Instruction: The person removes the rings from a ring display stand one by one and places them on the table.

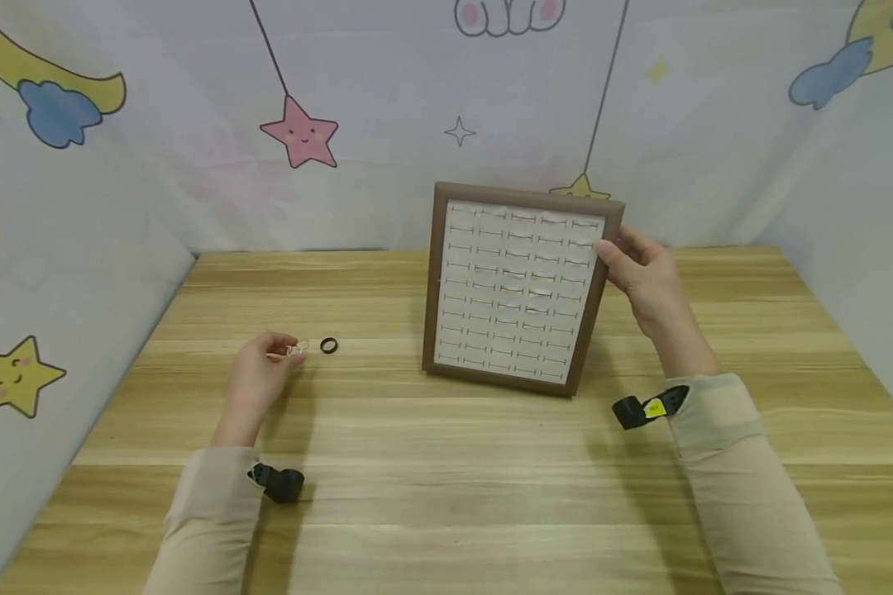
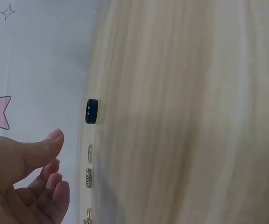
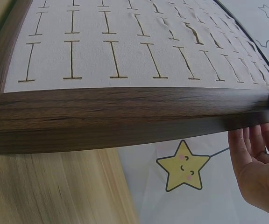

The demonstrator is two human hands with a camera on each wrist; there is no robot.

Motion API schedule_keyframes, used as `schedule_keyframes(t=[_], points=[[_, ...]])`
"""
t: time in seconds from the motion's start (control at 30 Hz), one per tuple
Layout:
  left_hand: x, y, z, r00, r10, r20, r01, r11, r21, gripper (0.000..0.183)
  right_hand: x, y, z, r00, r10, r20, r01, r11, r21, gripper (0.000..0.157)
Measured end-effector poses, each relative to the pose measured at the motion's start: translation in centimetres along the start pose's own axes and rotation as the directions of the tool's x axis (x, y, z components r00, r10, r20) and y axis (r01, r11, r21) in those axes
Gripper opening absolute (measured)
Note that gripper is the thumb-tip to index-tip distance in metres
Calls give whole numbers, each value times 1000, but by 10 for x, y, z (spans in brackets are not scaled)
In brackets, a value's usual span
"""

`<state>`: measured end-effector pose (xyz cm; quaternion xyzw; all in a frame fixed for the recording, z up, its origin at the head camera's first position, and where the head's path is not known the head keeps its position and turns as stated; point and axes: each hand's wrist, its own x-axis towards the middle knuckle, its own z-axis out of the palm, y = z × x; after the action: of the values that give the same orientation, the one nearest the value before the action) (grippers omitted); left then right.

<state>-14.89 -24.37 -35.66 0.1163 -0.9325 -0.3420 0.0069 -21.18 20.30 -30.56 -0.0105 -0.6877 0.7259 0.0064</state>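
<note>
My right hand (image 1: pixel 651 285) grips the upper right edge of a brown-framed ring display board (image 1: pixel 500 383), thumb on the front and fingers behind. The board stands tilted on the table, its white padded face lined with rows of slots. At the left, my left hand (image 1: pixel 256 376) hovers with loosely bent fingers beside several small rings. Nearest the board lies a black ring (image 2: pixel 92 111). In the left wrist view a thin silver ring (image 2: pixel 90 153), a braided silver ring (image 2: pixel 88 178) and a gold-toned ring (image 2: pixel 88 215) line up past it, beside my fingers.
The wood-grain table (image 1: pixel 446 479) reaches back to a pale curtain (image 1: pixel 387 124) printed with stars, moons and clouds. Similar cloth hangs at both sides. A small black camera (image 1: pixel 283 486) is strapped to the left wrist, another (image 1: pixel 629 412) to the right.
</note>
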Motion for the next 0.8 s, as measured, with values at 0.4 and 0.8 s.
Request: schedule_keyframes(t=[0.4, 0.8], points=[[3, -19, 0, 997, 5, 82, -14, 994, 112, 34, -1, 0, 1, 1000, -8, 10, 8, 1000, 7, 73], [6, -22, 2, 995, -1, 99, -12, 991, 134, 34, -2, -2, 2, 1000, -14, 8, 14, 1000, 5, 70]])
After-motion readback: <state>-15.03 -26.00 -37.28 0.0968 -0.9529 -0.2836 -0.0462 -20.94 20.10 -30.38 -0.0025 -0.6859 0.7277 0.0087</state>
